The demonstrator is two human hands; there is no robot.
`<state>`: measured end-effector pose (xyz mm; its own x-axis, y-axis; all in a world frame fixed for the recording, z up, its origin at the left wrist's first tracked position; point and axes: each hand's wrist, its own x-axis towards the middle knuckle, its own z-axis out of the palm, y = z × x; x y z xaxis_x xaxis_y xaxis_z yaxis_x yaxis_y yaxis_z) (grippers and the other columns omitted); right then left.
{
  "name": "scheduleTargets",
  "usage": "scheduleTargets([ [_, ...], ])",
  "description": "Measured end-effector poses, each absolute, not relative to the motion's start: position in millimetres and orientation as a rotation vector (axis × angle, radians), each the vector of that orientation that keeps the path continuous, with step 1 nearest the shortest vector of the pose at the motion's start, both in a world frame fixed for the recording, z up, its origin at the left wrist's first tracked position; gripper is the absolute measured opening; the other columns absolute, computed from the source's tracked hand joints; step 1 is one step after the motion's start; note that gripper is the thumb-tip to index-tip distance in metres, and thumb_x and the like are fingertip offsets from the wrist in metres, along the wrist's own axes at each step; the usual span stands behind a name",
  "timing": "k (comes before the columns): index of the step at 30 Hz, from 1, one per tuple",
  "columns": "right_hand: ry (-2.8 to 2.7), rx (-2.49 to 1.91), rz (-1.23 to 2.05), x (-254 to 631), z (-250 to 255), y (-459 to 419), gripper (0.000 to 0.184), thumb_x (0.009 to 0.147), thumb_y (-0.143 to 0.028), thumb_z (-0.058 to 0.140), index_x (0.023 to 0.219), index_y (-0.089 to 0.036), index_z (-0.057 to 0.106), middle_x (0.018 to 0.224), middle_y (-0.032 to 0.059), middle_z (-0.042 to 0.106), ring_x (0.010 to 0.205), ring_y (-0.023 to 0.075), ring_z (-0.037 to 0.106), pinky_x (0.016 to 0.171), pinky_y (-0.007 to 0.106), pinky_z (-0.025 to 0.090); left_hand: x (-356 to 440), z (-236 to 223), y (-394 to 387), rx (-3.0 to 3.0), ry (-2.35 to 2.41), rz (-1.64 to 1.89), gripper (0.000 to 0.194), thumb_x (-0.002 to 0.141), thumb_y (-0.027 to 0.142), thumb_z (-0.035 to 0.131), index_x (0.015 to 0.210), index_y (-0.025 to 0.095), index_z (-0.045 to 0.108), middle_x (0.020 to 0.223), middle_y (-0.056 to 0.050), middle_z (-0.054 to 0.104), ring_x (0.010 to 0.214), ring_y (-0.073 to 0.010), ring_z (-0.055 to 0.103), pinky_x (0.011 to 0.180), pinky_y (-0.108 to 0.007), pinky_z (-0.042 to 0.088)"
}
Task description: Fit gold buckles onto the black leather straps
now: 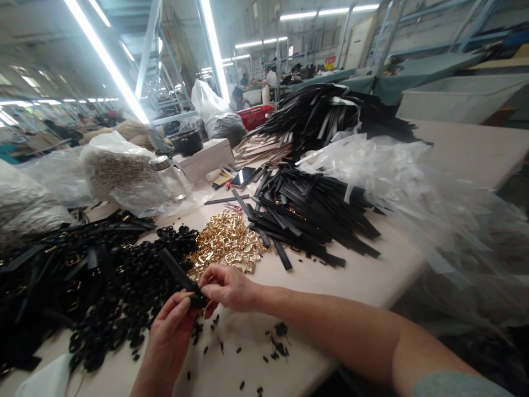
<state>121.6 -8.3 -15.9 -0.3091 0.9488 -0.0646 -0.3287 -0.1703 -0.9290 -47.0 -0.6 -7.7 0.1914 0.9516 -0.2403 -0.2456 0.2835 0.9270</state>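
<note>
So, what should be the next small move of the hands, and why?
Perhaps the right hand should adjust the near end of the flat black leather-like strap while the left hand steadies it, because both hands' fingers meet there and the strap's far end sticks out free.

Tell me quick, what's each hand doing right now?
Left hand: closed, pinching the black strap.
Right hand: closed on the same strap's near end; exact grip partly hidden.
</note>
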Motion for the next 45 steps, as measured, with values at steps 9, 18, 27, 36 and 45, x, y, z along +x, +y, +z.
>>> scheduleTargets([
  [9, -1.048, -0.949, 1.630, 119.8, -10.2, -15.0, 0.033, 0.076, -0.021, 0.070, 0.103, -0.016, 0.053, 0.070, -0.0054, 0.062, 0.053, 0.0068, 0.061, 0.056, 0.019, 0.053, -43.2, -9.2, 0.7, 0.919, 1.101, 1.091, 0.030, 0.054, 0.040, 0.089, 0.070, 0.020, 0.075, 0.083, -0.002, 0.071, 0.078, -0.0179, 0.066, 0.076, -0.029, 0.056],
  [18, -1.255, -1.009, 1.492, 120.3, -17.8, -16.8, 0.020, 0.081, -0.017, 0.059, 0.101, -0.016, 0.061, 0.077, -0.0020, 0.062, 0.064, 0.0092, 0.063, 0.062, 0.021, 0.052, -44.0, -8.2, -6.5, 1.403, 1.365, 1.094, 0.031, 0.063, 0.049, 0.081, 0.080, 0.023, 0.080, 0.105, -0.006, 0.072, 0.120, -0.0298, 0.056, 0.106, -0.037, 0.040],
  [27, -1.547, -1.231, 1.186, 129.0, -6.4, -19.2, 0.017, 0.076, -0.020, 0.057, 0.093, -0.017, 0.063, 0.077, -0.0022, 0.065, 0.069, 0.0114, 0.058, 0.061, 0.021, 0.043, -34.8, 0.4, -12.9, 1.586, 1.287, 1.123, 0.020, 0.071, 0.044, 0.075, 0.077, 0.025, 0.079, 0.105, -0.004, 0.069, 0.104, -0.0264, 0.062, 0.098, -0.034, 0.046],
  [36, -1.714, -1.340, 1.091, 127.2, 3.0, -18.1, 0.010, 0.075, -0.021, 0.052, 0.084, -0.018, 0.055, 0.076, -0.0013, 0.058, 0.070, 0.0132, 0.052, 0.061, 0.023, 0.037, -32.4, 4.5, -15.8, 1.740, 1.297, 1.162, 0.018, 0.072, 0.041, 0.073, 0.075, 0.024, 0.077, 0.101, -0.004, 0.067, 0.096, -0.0238, 0.063, 0.088, -0.031, 0.051],
  [45, -1.875, -1.484, 0.829, 129.0, 7.7, -21.2, 0.015, 0.079, -0.030, 0.052, 0.088, -0.019, 0.056, 0.079, 0.0013, 0.060, 0.067, 0.0139, 0.046, 0.060, 0.025, 0.030, -38.8, -6.6, -9.4, 1.728, 1.330, 1.136, 0.024, 0.073, 0.045, 0.072, 0.078, 0.022, 0.076, 0.106, -0.005, 0.068, 0.102, -0.0244, 0.063, 0.101, -0.035, 0.045],
])
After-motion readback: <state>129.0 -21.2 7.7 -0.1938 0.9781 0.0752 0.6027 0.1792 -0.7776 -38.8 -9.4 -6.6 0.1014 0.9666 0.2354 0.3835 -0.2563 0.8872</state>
